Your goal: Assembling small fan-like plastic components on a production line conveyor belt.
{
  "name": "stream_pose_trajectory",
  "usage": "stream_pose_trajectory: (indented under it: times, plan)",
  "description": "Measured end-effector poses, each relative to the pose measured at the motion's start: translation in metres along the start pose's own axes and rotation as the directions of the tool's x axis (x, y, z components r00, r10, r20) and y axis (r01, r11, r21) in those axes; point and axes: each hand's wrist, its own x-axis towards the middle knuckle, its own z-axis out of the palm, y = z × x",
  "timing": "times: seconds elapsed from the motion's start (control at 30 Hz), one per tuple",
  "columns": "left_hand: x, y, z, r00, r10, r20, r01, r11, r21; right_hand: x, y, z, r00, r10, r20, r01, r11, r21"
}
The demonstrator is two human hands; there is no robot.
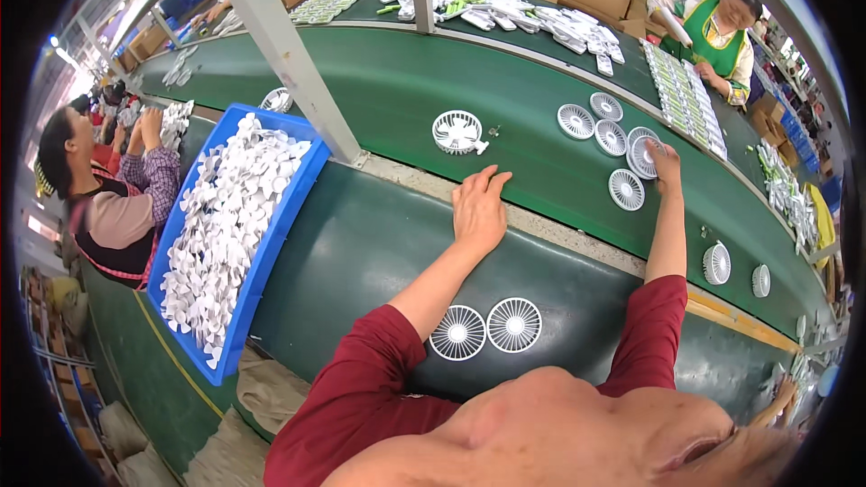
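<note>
My right hand reaches over the green belt, its fingers closed on the rim of a round white fan grille. Close around it lie several more grilles, among them one nearer me and one to the left. My left hand rests at the belt's near edge, fingers stretched out and holding nothing. Just beyond its fingertips sits a white fan housing with blades inside and a small piece beside it. Two grilles lie side by side on the green work surface between my forearms.
A blue crate full of white fan blades stands at my left, beside a metal post. Farther right on the belt are two fan housings. Across the belt, a person in green works by rows of parts; another person is at left.
</note>
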Motion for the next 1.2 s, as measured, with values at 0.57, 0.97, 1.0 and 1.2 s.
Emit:
stream_pose_trajectory:
  times: [0.57,0.97,1.0,1.2]
  plan:
    - [-0.004,-0.011,0.005,1.000,-0.005,-0.024,0.006,1.000,0.025,0.064,-0.041,0.132,0.963,-0.193,-0.188,-0.046,0.568,-0.822]
    - [-0.008,-0.010,-0.003,1.000,-0.006,-0.022,0.006,1.000,0.001,0.012,-0.058,0.101,0.995,-0.085,0.051,0.096,0.953,-0.287]
    - [-0.005,-0.011,0.000,0.999,0.000,-0.037,0.000,1.000,0.005,0.012,-0.064,0.084,0.989,-0.004,0.147,0.033,0.981,-0.192]
    - [0.000,-0.033,-0.004,1.000,-0.014,0.024,0.012,0.999,0.052,-0.026,-0.081,0.096,0.984,0.016,0.178,-0.071,0.949,0.307]
